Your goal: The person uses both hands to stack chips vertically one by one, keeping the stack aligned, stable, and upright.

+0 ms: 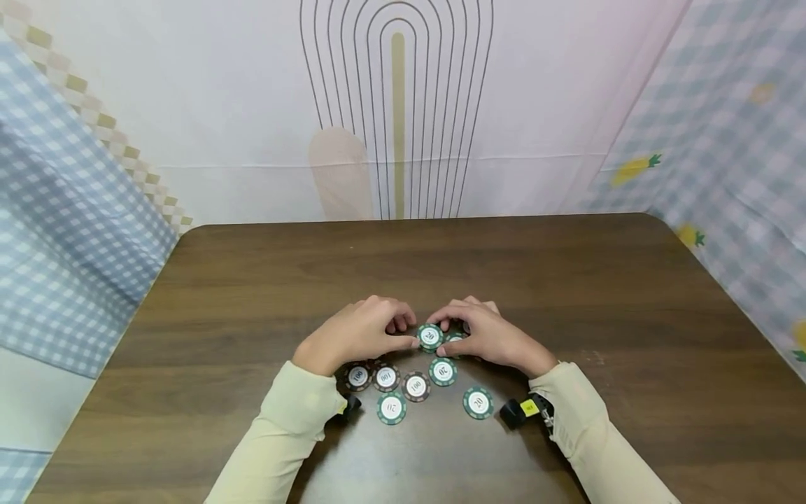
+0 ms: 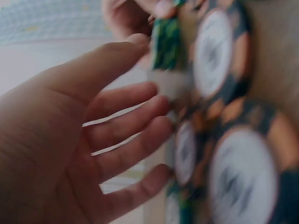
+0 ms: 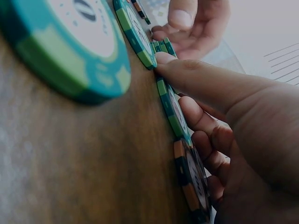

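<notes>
Near the middle of the table, my right hand [image 1: 488, 332] pinches a small stack of green poker chips [image 1: 430, 337] marked 20 between thumb and index finger. My left hand [image 1: 359, 332] is just left of this stack, its fingers loosely spread in the left wrist view and its thumb tip close to the chips. Partly under my right hand lies another green chip [image 1: 455, 338], with a black-and-orange chip [image 3: 192, 179] beyond it in the right wrist view. Nearer to me are green chips [image 1: 443, 372] and several dark 100 chips [image 1: 386, 378], some partly covered by the left hand.
A green chip [image 1: 478, 403] lies apart at the front right, another green chip [image 1: 392, 408] at the front left. Both are on the brown wooden table [image 1: 252, 280]. Behind it hangs a patterned white cloth [image 1: 239, 105], with checked cloths at both sides.
</notes>
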`<state>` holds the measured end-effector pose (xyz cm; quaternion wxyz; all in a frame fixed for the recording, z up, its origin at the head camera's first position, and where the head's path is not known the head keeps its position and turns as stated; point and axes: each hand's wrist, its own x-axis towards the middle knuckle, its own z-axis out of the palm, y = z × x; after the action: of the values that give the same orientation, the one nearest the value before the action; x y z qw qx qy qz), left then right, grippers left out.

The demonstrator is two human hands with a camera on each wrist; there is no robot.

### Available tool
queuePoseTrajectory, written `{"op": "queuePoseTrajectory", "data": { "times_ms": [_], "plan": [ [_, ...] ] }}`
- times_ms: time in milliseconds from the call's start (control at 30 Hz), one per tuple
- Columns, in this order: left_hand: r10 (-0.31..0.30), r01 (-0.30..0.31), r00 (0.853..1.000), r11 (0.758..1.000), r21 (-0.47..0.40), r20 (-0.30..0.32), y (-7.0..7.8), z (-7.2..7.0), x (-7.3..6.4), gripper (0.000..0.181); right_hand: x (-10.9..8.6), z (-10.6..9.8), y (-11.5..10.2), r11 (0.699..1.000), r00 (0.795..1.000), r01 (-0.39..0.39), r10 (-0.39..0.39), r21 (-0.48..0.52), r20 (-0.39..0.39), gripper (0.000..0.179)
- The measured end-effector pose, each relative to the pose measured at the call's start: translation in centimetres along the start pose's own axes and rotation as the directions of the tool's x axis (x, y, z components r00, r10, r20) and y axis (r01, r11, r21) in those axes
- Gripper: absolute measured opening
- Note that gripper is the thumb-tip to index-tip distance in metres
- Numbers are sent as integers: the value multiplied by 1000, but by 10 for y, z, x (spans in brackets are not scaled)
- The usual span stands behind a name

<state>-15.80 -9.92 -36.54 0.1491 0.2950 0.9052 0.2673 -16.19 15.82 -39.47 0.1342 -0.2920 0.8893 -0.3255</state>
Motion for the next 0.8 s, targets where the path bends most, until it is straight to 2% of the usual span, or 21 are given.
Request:
{"op": "queuePoseTrajectory", "data": {
  "times_ms": [133,300,400,633,800],
  "plan": [
    [34,-34,998,999,13,60,-5,-8,-6,21,-2,0,1,1000,1000,-11,11,0,-2,38],
    [62,-60,995,998,-20,79,-13,-17,-11,19,-4,0,3,1000,1000,-8,8,14,-3,38],
    [48,-45,996,998,-50,75,-19,-22,-16,22,-4,0,3,1000,1000,-8,8,16,-3,38],
    [-23,27,996,998,-51,83,-36,-37,-32,28,-3,0,3,1000,1000,6,-6,14,-5,36],
    [-56,67,993,992,-108,100,-51,-44,-42,37,0,2,3,999,1000,22,-21,23,-13,36]
  ]
}}
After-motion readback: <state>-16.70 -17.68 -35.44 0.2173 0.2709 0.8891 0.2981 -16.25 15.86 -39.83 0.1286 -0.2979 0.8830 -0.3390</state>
